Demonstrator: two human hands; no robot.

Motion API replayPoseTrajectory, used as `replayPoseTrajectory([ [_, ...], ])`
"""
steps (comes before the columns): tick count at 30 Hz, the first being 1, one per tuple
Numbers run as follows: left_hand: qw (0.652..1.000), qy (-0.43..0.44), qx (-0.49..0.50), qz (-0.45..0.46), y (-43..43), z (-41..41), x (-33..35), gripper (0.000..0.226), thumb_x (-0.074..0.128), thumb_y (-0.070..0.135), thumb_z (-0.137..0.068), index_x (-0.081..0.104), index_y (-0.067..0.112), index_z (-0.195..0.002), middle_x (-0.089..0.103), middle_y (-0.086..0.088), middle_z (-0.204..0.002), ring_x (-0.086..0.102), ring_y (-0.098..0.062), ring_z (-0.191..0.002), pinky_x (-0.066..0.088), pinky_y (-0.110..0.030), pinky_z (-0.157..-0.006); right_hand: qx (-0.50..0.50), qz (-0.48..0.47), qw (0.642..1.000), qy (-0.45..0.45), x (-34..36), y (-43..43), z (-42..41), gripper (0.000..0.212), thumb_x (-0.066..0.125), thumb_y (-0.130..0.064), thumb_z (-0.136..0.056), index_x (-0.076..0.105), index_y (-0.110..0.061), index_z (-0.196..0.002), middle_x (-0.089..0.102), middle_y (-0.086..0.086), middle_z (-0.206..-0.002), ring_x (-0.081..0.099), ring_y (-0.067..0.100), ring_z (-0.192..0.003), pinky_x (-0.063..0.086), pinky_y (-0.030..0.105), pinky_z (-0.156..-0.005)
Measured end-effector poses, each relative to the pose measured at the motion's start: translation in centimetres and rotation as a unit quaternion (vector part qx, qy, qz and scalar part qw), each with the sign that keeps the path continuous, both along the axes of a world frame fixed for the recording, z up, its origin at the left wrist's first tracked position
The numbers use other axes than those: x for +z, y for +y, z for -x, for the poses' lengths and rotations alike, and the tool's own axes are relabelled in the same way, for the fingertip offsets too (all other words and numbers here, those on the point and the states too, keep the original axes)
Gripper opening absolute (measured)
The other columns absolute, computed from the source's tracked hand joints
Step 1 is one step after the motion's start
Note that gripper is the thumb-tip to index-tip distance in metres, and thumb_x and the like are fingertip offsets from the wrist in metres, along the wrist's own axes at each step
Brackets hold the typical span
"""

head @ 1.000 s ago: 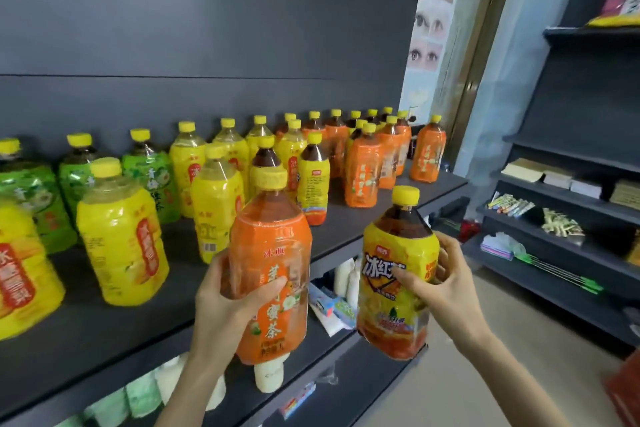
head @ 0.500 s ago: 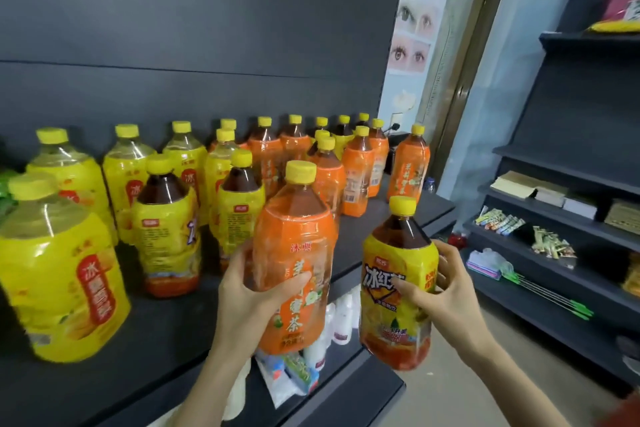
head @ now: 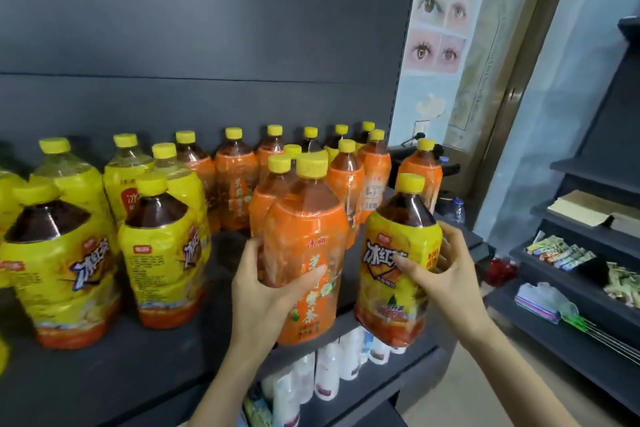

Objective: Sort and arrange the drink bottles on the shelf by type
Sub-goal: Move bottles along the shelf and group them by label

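Plainly both hands are full; the left hand (head: 265,291) is wrapped round the lower half of an orange-labelled bottle (head: 306,236), thumb across the front of the label, a little below the middle of the frame; the right hand (head: 450,279) grips a yellow-labelled bottle of dark tea (head: 389,303) just right of it, one finger laid over the label. The two held bottles stand close side by side without clearly touching; the yellow one leans slightly and its base hangs out past the front edge of the shelf (head: 156,367); whether the orange one's base rests on the shelf I cannot tell.

Behind the left hand, at centre, a cluster of orange bottles (head: 235,191) stands on the shelf, with one more orange bottle (head: 420,173) apart at the shelf's right end; at lower left stand two dark-tea bottles with yellow labels (head: 166,263); behind those, at the left, pale yellow bottles (head: 69,180) line the back wall. Under the shelf, at bottom centre, white bottles (head: 329,371) sit on a lower level. At upper right hangs a poster of eyes (head: 438,28); at the right edge a second dark rack (head: 571,340) carries small packets.
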State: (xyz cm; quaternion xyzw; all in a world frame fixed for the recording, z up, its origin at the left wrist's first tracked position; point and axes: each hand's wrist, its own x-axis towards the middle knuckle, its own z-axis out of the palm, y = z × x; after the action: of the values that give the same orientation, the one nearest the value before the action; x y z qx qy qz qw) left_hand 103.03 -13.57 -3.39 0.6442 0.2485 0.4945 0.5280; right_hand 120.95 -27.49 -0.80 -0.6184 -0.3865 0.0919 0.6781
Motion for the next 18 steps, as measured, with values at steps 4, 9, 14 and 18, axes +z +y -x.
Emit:
replayPoseTrajectory([
  [4, 0.994, 0.016, 0.103, -0.033, -1.1, -3.9, -0.4, 0.084, 0.079, 0.061, -0.042, 0.051, 0.036, -0.118, 0.060, 0.017, -0.114, 0.058, 0.001, -0.104, 0.052, -0.027, -0.083, 0.043, -0.010, 0.999, -0.018, 0.2, 1.5, -5.2, 0.064, 0.079, -0.008, -0.067, 0.044, -0.024, -0.119, 0.061, -0.004, -0.110, 0.065, -0.001, -0.090, 0.053, 0.015, -0.065],
  [9, 0.978, 0.022, 0.206, -0.032, -2.5, -7.7, -1.1, 0.092, 0.079, 0.062, -0.042, 0.048, 0.037, -0.125, 0.056, 0.011, -0.123, 0.054, -0.009, -0.115, 0.048, -0.040, -0.096, 0.063, 0.004, 0.997, -0.034, -0.7, 4.1, -9.4, 0.077, 0.086, -0.043, -0.055, 0.043, -0.040, -0.118, 0.056, -0.009, -0.120, 0.060, 0.010, -0.107, 0.054, 0.037, -0.087],
  [14, 0.957, 0.038, 0.286, -0.017, -3.1, -9.9, -2.4, 0.090, 0.080, 0.062, -0.045, 0.049, 0.033, -0.125, 0.050, 0.009, -0.119, 0.051, -0.009, -0.113, 0.044, -0.032, -0.096, 0.089, 0.010, 0.995, -0.054, -2.6, 6.1, -10.6, 0.074, 0.087, -0.041, -0.058, 0.039, -0.050, -0.114, 0.054, -0.026, -0.113, 0.056, -0.001, -0.107, 0.052, 0.034, -0.091],
  [18, 0.941, 0.050, 0.335, 0.012, -2.6, -10.3, -2.9, 0.092, 0.082, 0.064, -0.049, 0.050, 0.026, -0.127, 0.041, 0.011, -0.115, 0.045, -0.006, -0.111, 0.038, -0.026, -0.094, 0.131, 0.021, 0.989, -0.071, -2.5, 7.4, -11.3, 0.082, 0.080, -0.042, -0.058, 0.033, -0.040, -0.125, 0.047, -0.029, -0.118, 0.048, -0.014, -0.111, 0.046, 0.019, -0.090],
])
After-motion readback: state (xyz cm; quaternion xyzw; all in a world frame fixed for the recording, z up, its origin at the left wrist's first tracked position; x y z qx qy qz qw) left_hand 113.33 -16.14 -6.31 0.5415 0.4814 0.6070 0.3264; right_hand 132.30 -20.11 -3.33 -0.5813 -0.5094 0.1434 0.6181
